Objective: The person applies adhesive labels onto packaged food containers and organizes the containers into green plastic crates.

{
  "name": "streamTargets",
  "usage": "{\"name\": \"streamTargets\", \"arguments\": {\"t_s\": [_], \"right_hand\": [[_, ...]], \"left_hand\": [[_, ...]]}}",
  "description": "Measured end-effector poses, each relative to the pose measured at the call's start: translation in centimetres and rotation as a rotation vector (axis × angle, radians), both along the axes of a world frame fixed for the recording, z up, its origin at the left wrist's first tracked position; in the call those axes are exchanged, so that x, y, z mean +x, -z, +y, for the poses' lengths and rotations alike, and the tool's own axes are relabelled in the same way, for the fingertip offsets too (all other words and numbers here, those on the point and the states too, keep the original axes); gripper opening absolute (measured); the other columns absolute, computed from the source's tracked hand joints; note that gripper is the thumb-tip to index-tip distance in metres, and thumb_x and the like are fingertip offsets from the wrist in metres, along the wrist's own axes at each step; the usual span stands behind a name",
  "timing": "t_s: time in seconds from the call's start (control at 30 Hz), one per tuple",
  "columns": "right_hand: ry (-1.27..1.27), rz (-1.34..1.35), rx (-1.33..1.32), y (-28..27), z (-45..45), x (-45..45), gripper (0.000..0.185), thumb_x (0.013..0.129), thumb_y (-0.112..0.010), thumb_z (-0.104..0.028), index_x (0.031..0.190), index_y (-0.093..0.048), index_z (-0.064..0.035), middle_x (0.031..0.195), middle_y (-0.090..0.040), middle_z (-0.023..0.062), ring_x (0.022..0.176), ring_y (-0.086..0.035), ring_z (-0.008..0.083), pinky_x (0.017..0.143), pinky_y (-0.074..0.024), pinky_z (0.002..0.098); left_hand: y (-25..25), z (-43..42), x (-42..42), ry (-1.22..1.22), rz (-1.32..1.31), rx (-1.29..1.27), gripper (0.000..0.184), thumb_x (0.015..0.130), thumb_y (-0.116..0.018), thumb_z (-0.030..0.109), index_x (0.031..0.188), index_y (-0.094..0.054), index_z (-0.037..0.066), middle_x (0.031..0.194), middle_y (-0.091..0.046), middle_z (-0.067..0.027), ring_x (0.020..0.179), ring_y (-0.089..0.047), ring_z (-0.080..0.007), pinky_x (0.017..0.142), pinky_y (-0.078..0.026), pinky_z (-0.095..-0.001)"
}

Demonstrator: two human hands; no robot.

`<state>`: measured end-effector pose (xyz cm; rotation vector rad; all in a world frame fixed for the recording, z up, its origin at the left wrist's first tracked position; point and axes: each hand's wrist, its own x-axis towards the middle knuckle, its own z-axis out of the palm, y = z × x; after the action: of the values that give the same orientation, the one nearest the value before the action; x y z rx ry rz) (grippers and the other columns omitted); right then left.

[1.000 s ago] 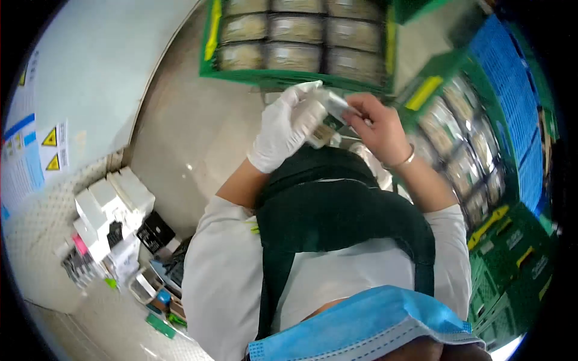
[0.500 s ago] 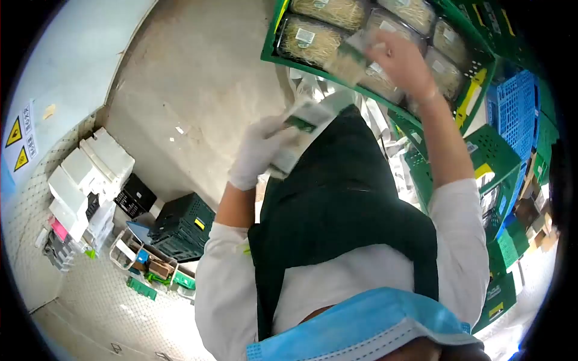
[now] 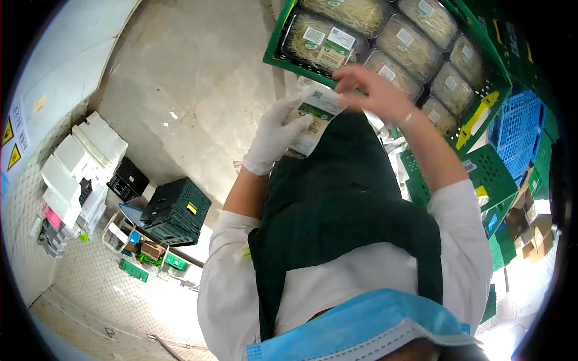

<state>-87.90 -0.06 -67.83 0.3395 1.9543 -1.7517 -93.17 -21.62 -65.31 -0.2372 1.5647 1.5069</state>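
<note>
My left hand (image 3: pixel 271 135), in a white glove, is closed around printed labels (image 3: pixel 316 111) with a white top, a green band and a small code; how many lie there I cannot tell. At their upper right corner is my right hand (image 3: pixel 379 93), its thumb and forefinger apart, the thumb close to or touching the edge. A similar label (image 3: pixel 336 51) lies on the lid of a clear-topped pack of pale sprouts (image 3: pixel 301 45), at the near left of a green crate (image 3: pixel 274 60). Several more sprout packs (image 3: pixel 409 45) with small white stickers fill the crate.
Green crates (image 3: pixel 490 165) and a blue crate (image 3: pixel 515 132) stand to the right. Dark folded crates (image 3: pixel 177 210), white foam boxes (image 3: pixel 75 159) and a basket of small items (image 3: pixel 153 249) are at the left. Cardboard boxes (image 3: pixel 533 237) sit at the far right.
My right hand has let go of a label, now lying on the near-left sprout pack, and come back left and down to the labels in my left hand. My left hand has shifted slightly right and up.
</note>
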Motion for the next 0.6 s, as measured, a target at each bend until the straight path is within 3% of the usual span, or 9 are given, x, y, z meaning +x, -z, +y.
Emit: {"name": "streamTargets", "arguments": {"t_s": [0.03,0.13,0.27,0.33,0.37,0.4,0.47,0.5,0.6], "right_hand": [[-0.097,0.178,0.105,-2.2,-0.4,0.1,0.039,0.07,-0.064,-0.032,0.096,-0.051,-0.0058,0.085,-0.058,0.0085,0.077,-0.057,0.0186,0.069,-0.0443,0.0296],[-0.137,0.299,0.214,-2.6,-0.3,0.9,0.027,0.071,-0.06,-0.018,0.094,-0.052,-0.0071,0.08,-0.057,0.0105,0.073,-0.056,0.0261,0.063,-0.044,0.0321],[-0.039,0.116,0.195,-3.3,-0.4,0.8,0.02,0.07,-0.061,-0.016,0.087,-0.056,-0.0083,0.075,-0.057,0.009,0.072,-0.055,0.0256,0.061,-0.0444,0.0319],[0.175,0.211,0.352,-3.5,0.0,0.3,0.012,0.069,-0.061,-0.016,0.078,-0.059,-0.0091,0.072,-0.057,0.0066,0.072,-0.056,0.0234,0.061,-0.0454,0.0312],[0.215,0.438,0.443,-1.8,1.1,-0.1,0.009,0.07,-0.06,-0.018,0.074,-0.061,-0.0099,0.073,-0.058,0.0058,0.072,-0.056,0.0222,0.06,-0.046,0.0308],[0.24,0.45,0.651,0.0,2.8,-1.3,0.013,0.071,-0.059,-0.023,0.077,-0.062,-0.0107,0.073,-0.058,0.006,0.073,-0.056,0.0226,0.061,-0.0459,0.0313],[0.164,0.206,0.728,3.5,7.9,-4.7,0.024,0.072,-0.057,-0.032,0.08,-0.059,-0.0093,0.077,-0.057,0.009,0.076,-0.056,0.0255,0.062,-0.0453,0.0351],[0.144,0.428,0.9,5.9,9.6,-5.6,0.034,0.074,-0.056,-0.034,0.093,-0.053,-0.0062,0.082,-0.057,0.0122,0.079,-0.056,0.0257,0.062,-0.0453,0.0351],[0.153,0.458,1.032,14.6,10.8,-7.4,0.05,0.071,-0.059,-0.033,0.109,-0.045,-0.0044,0.089,-0.055,0.0139,0.072,-0.052,0.0307,0.067,-0.0439,0.0344]], "left_hand": [[0.2,0.3,-0.3,0.132,-0.018,-0.012,0.025,0.075,-0.056,0.005,0.099,-0.053,-0.002,0.09,-0.058,-0.0077,0.082,-0.054,-0.0115,0.072,-0.045,-0.0234],[-0.7,2.5,-1.5,0.387,-0.097,-0.167,0.021,0.076,-0.055,0.006,0.097,-0.055,0.002,0.089,-0.058,-0.0083,0.088,-0.054,-0.0123,0.074,-0.044,-0.0245],[1.8,4.6,-2.0,0.437,0.657,0.166,0.017,0.076,-0.057,0.012,0.091,-0.057,0.003,0.077,-0.058,-0.0042,0.065,-0.054,-0.0095,0.06,-0.045,-0.0237],[1.5,5.0,-1.6,0.179,-0.026,-0.015,0.02,0.076,-0.059,0.015,0.09,-0.057,0.002,0.078,-0.058,-0.0042,0.065,-0.054,-0.0081,0.059,-0.044,-0.023],[0.3,5.4,-2.6,0.281,-0.118,-0.032,0.023,0.074,-0.062,0.017,0.089,-0.057,0.0,0.077,-0.058,-0.0038,0.065,-0.053,-0.0072,0.057,-0.043,-0.0218],[0.8,5.3,-2.8,0.278,-0.12,-0.03,0.023,0.074,-0.062,0.017,0.089,-0.057,0.0,0.077,-0.058,-0.0038,0.065,-0.053,-0.0072,0.057,-0.043,-0.0218],[2.2,4.4,-2.8,0.272,0.034,-0.125,0.023,0.077,-0.058,0.015,0.09,-0.055,-0.003,0.079,-0.06,-0.0075,0.067,-0.055,-0.0098,0.058,-0.045,-0.021],[2.3,3.7,-3.2,0.135,-0.17,-0.09,0.022,0.077,-0.058,0.013,0.091,-0.055,-0.004,0.08,-0.06,-0.0077,0.065,-0.055,-0.0096,0.057,-0.044,-0.02],[3.8,2.1,-3.5,0.078,-0.117,-0.158,0.023,0.076,-0.058,0.011,0.092,-0.054,-0.004,0.079,-0.059,-0.0069,0.064,-0.055,-0.009,0.055,-0.044,-0.02]]}}
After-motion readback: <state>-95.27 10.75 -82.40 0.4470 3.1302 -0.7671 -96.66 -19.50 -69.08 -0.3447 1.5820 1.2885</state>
